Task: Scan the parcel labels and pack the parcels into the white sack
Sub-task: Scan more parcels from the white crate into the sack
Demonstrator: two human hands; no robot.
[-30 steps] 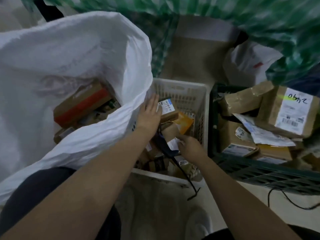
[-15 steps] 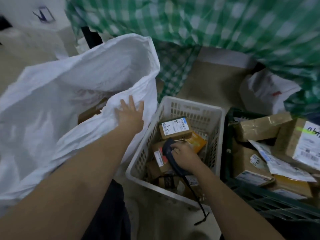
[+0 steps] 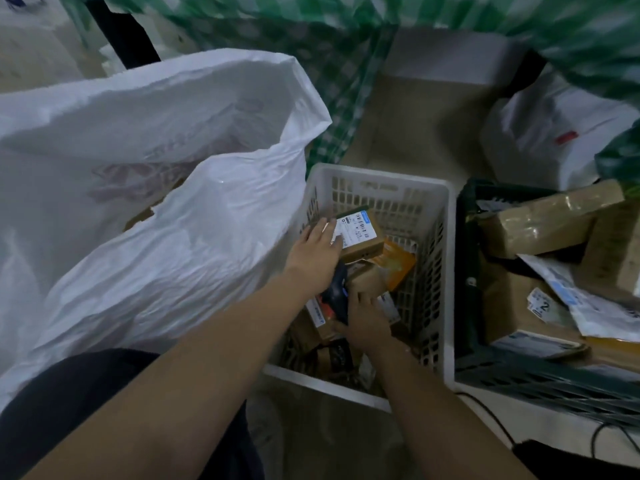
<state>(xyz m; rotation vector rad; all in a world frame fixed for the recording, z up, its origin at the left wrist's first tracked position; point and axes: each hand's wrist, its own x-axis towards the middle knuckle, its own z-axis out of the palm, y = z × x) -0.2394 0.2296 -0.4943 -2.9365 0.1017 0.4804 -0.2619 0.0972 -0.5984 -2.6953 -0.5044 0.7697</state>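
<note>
The left hand (image 3: pixel 317 252) lies with straight fingers on the labelled brown parcel (image 3: pixel 360 237) at the far side of the white basket (image 3: pixel 446 271); nearer, the right hand (image 3: pixel 367 315) curls round the dark scanner (image 3: pixel 337 296). The white sack (image 3: pixel 166 216) gapes at left. With no grip yet, the parcel could slip back, and the sack's slack near lip may fold shut

Dim, flat indoor light with a cool cast and no glare. The white sack (image 3: pixel 166 188) is the brightest area. The green checked cloth (image 3: pixel 433 19) along the top edge is smeared by motion blur, and wide-angle bending curves the edges. Detail is soft throughout.
</note>
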